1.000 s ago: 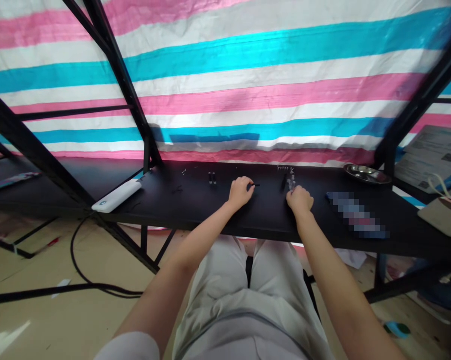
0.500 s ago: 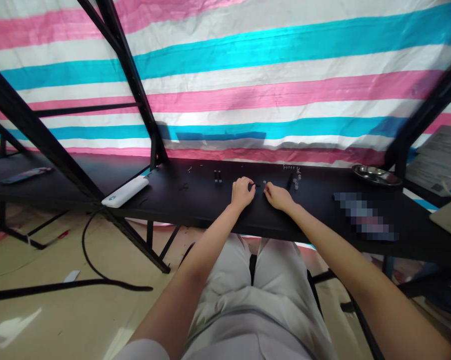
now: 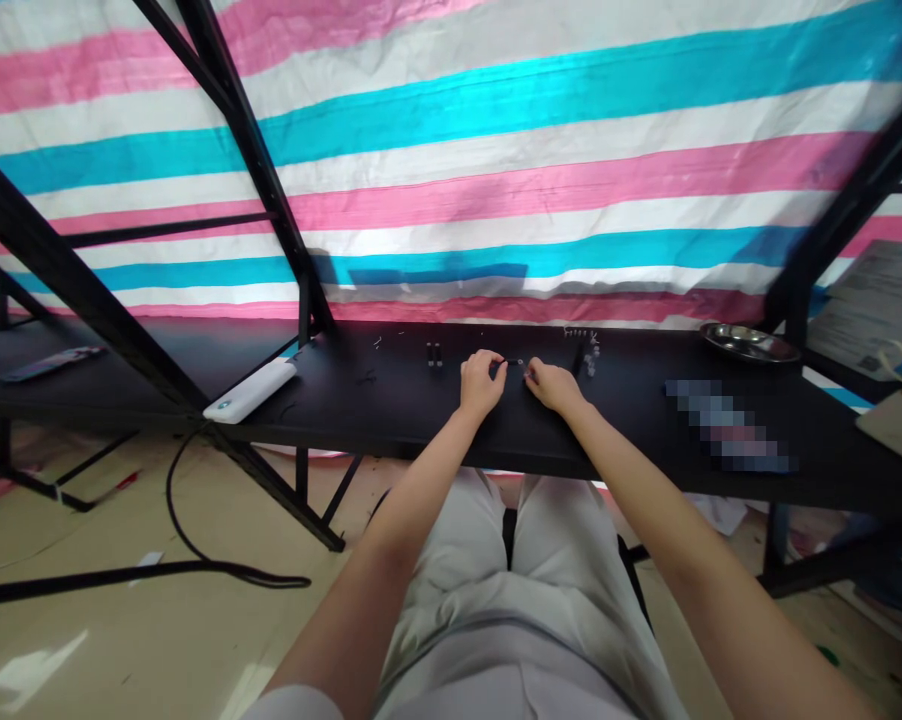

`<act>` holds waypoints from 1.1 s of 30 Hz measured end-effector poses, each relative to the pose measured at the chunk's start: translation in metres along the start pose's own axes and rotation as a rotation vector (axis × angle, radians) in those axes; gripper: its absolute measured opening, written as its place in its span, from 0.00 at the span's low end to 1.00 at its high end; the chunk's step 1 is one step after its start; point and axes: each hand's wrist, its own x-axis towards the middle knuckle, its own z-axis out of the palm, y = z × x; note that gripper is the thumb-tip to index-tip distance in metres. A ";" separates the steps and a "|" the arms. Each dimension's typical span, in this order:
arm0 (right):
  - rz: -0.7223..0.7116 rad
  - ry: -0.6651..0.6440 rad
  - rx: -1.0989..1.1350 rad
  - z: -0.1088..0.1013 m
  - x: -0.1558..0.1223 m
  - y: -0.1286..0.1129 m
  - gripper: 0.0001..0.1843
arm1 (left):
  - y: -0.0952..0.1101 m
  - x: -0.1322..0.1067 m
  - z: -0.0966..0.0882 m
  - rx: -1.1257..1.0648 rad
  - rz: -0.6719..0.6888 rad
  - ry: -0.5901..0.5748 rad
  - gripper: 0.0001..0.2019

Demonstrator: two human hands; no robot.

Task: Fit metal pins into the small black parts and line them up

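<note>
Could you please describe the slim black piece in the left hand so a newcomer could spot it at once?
On the black tabletop, find the person's left hand. Pinched there, the slim black piece juts toward the right hand. Unlike the two pale-tipped dark pieces lying side by side farther left, it is held.

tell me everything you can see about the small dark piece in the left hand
The small dark piece is short and thin, with a pale, possibly clear bit at its outer end. The left hand pinches its other end, which the fingers hide. It lies roughly level, pointing toward the right hand, above the black tabletop. Whether the right fingertips touch it, and its material, is too small to tell.
</note>
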 end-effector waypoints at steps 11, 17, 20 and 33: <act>0.033 -0.016 -0.022 -0.004 -0.003 -0.002 0.12 | 0.005 0.000 -0.003 0.018 0.005 -0.072 0.04; 0.013 0.007 -0.055 -0.006 -0.005 -0.004 0.12 | 0.001 -0.002 0.000 0.002 0.076 -0.158 0.12; 0.035 0.037 -0.021 -0.003 -0.005 -0.002 0.12 | -0.001 -0.005 0.003 0.006 0.100 -0.252 0.17; -0.051 0.081 0.128 0.000 -0.007 0.001 0.13 | 0.002 -0.004 0.002 -0.039 0.117 -0.286 0.12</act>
